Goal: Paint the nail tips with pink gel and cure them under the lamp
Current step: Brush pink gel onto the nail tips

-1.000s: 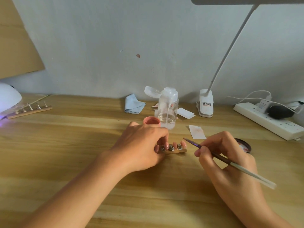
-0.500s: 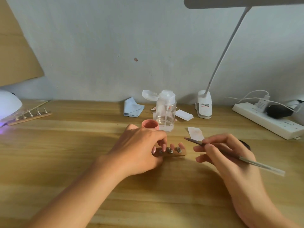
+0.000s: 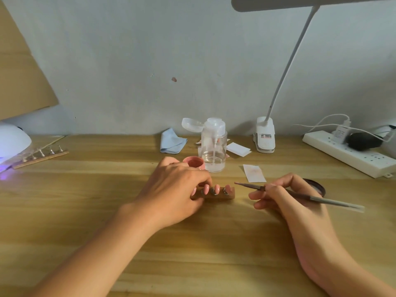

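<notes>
On the wooden worktop (image 3: 107,200), the grip of the left hand (image 3: 175,189) is closed round the left end of a small wooden holder (image 3: 220,196), on which pink nail tips (image 3: 216,188) stand in a row. The right hand (image 3: 287,196) has its grip pinched on a thin brush (image 3: 310,197), whose tip points left, near the holder but apart from it. The open pink gel pot (image 3: 194,162) sits just behind the left hand, beside a clear pump bottle (image 3: 214,146). The white curing lamp (image 3: 12,140) glows violet at far left.
</notes>
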